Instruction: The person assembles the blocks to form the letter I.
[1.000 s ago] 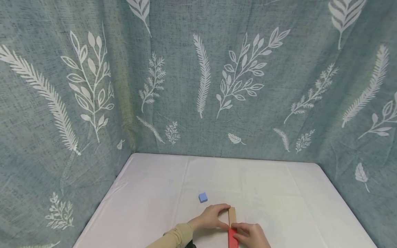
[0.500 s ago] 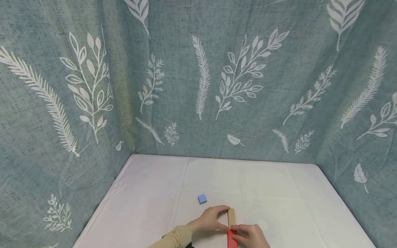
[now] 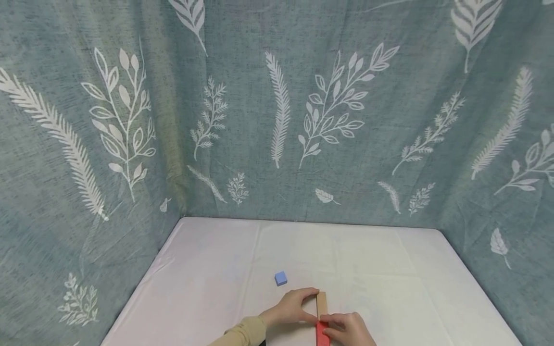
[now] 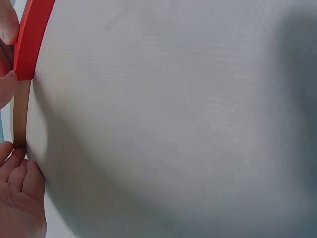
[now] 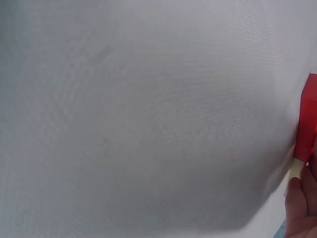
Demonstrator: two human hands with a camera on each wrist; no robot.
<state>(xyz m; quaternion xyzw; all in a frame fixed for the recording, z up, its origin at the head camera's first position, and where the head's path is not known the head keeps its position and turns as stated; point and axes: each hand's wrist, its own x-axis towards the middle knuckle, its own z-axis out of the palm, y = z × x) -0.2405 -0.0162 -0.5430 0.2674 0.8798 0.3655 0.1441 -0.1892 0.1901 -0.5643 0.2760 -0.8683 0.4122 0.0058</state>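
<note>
A narrow tan wooden block (image 3: 321, 302) and a red block (image 3: 321, 334) lie end to end on the white table in the head view. My left hand (image 3: 289, 308) spans the tan block from the left, fingertips at its far end and thumb near the joint. From the right, my right hand (image 3: 351, 328) pinches the red block beside that joint. Fingertips touch the tan block's end (image 4: 20, 116) in the left wrist view, where the red block (image 4: 30, 47) continues from it. At the right wrist view's edge, the red block (image 5: 307, 121) shows only in part.
A small blue cube (image 3: 281, 278) sits on the table beyond my left hand. The white-covered table (image 3: 385, 274) extends to both sides. Behind and beside it hangs a grey-green curtain (image 3: 242, 120) with white leaf prints.
Both hands keep their places on the blocks, with barely any motion. The head view has shifted slightly, so the scene sits a little lower and further left.
</note>
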